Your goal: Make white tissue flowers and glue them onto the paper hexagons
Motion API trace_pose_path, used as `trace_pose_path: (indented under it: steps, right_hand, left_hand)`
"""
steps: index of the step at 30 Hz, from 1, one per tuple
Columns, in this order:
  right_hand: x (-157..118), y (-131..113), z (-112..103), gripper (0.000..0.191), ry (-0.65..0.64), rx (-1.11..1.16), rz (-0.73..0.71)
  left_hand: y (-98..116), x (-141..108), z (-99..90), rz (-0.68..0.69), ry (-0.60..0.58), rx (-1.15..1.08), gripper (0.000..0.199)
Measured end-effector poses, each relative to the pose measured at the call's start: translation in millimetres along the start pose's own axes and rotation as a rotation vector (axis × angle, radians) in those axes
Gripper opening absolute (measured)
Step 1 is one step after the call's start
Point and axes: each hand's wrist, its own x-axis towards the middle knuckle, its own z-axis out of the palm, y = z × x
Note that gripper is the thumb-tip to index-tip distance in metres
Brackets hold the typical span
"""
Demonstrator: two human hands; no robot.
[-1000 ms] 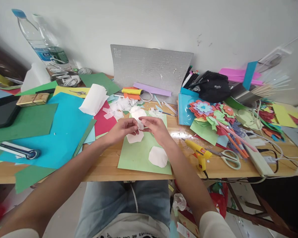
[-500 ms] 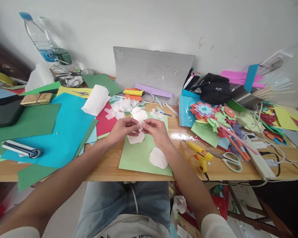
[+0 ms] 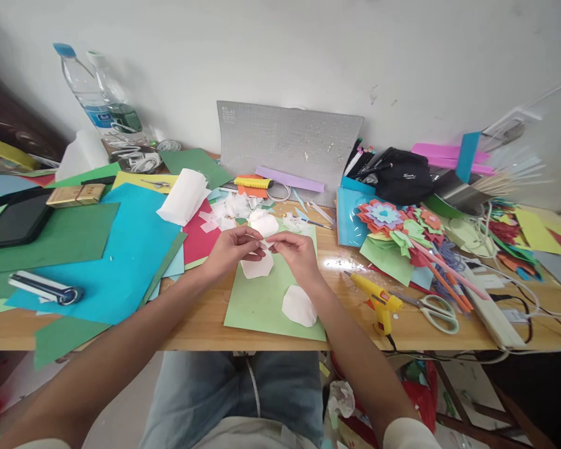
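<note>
Holding thin sticks, a metal can tilts at the right rear of the desk. Left hand and right hand pinch a small white paper piece above a pale green sheet; the grip hides its long axis.

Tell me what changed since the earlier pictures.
The right hand has closed into a tighter pinch on the small white paper piece, which the left hand also holds. Nothing was visibly let go. The light green paper sheet and yellow plastic glue gun stayed put.
</note>
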Motion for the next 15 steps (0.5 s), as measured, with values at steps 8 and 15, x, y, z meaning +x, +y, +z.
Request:
trace_pose_path:
  steps: [8,15]
  right_hand:
    - [-3.4,-0.3,0.3,0.019,-0.058,-0.053,-0.094]
    - [-2.5,-4.0,1.3,0.023,-0.023,0.011,0.054]
  left_hand:
    - [-1.7,0.1,-1.3,0.053,0.011,-0.051,0.02]
    - [1.1,-1.8,1.5,0.089,0.051,0.029,0.027]
